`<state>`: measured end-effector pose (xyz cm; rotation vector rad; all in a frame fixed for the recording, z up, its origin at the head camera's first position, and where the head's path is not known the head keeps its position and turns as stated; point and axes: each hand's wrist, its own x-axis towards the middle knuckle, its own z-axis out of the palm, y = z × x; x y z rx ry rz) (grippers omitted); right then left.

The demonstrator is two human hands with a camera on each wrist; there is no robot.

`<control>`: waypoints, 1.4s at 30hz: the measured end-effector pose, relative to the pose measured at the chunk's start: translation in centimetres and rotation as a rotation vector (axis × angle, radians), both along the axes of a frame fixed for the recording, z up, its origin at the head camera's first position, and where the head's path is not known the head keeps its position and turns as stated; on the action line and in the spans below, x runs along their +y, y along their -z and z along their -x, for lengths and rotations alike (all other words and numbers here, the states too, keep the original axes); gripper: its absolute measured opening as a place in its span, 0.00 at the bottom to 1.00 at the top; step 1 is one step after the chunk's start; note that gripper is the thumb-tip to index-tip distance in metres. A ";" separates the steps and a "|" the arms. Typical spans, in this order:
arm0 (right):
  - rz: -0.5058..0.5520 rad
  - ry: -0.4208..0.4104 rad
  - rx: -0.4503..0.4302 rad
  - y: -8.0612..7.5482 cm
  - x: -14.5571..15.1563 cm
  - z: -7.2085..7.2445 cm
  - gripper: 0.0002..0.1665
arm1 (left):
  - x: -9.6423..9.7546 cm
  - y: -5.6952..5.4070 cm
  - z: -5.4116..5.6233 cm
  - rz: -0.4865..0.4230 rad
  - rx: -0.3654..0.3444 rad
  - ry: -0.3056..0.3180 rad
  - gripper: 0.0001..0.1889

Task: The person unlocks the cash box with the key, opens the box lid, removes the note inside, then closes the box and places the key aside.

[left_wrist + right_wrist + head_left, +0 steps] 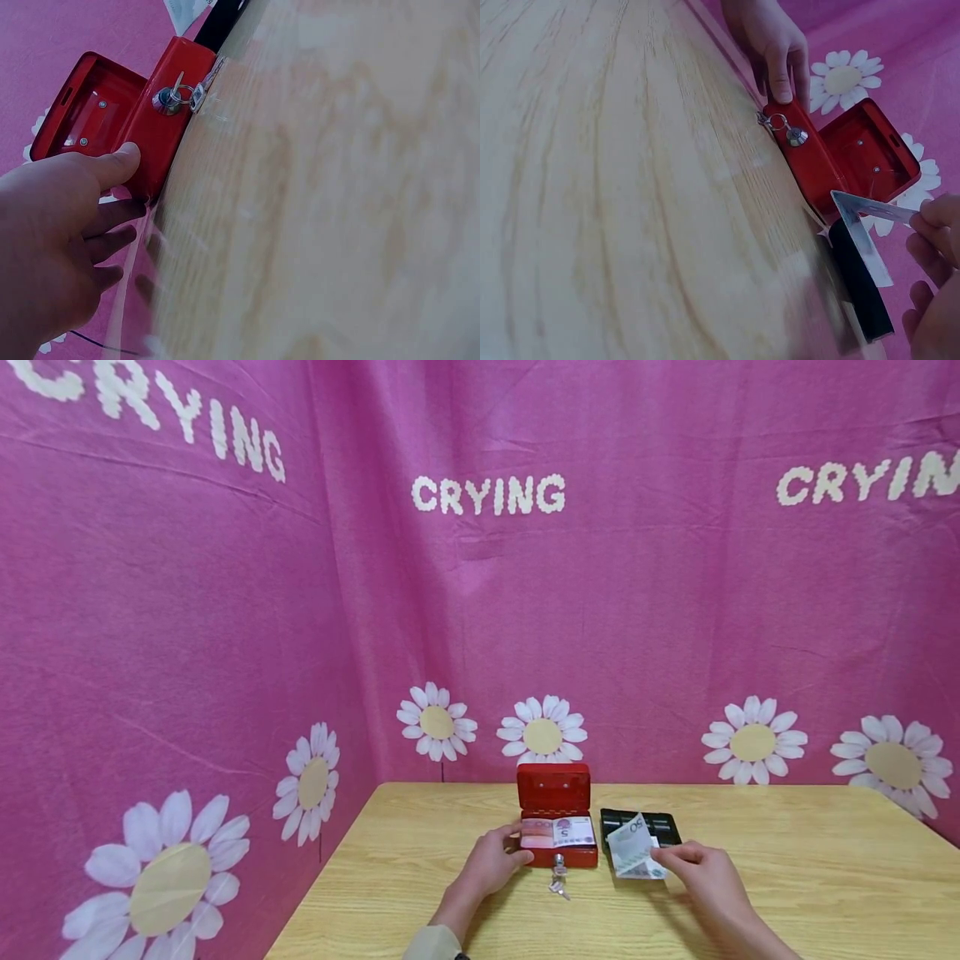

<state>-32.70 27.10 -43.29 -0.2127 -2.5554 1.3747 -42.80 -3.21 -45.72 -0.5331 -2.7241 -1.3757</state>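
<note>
Bright, soft light in the head view; dimmer, greyer wrist views, pale glare on the tabletop (pixel 337 187).

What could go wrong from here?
The right hand pinches the bent banknote by its edge above the black tray, so it might slip. The keys dangle at the red box's front, where a passing hand could snag them. The lid stands open; if it fell, it might catch the left hand at the box's corner.

box (pixel 579 858): red | tray (pixel 663 820): black | held banknote (pixel 628 850): pale green | table (pixel 825 868): yellowish wood grain | curtain (pixel 637 610): magenta, white yellow-centred daisies (pixel 752 742)
</note>
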 end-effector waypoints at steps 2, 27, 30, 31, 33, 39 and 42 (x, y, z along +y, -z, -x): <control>-0.004 0.001 -0.011 0.1 0.1 0.1 0.28 | 0.0 0.0 0.0 0.003 0.004 -0.001 0.28; -0.051 0.035 -0.010 1.2 -0.4 -0.2 0.19 | -0.2 0.0 0.1 -0.010 0.021 0.025 0.27; -0.049 0.036 -0.010 1.1 -0.4 -0.4 0.19 | -0.1 0.0 0.1 -0.006 0.020 0.020 0.26; -0.047 0.034 -0.009 1.1 -0.4 -0.4 0.19 | -0.1 0.0 0.1 -0.006 0.021 0.018 0.26; -0.052 0.032 -0.005 1.1 -0.4 -0.5 0.19 | -0.1 0.0 0.1 -0.004 0.016 0.011 0.26; -0.072 0.033 0.000 1.2 -0.3 -0.8 0.19 | 0.0 0.0 0.2 -0.008 0.008 0.005 0.26; -0.080 0.031 0.002 1.2 -0.2 -0.9 0.18 | 0.0 0.1 0.2 -0.007 0.017 0.011 0.26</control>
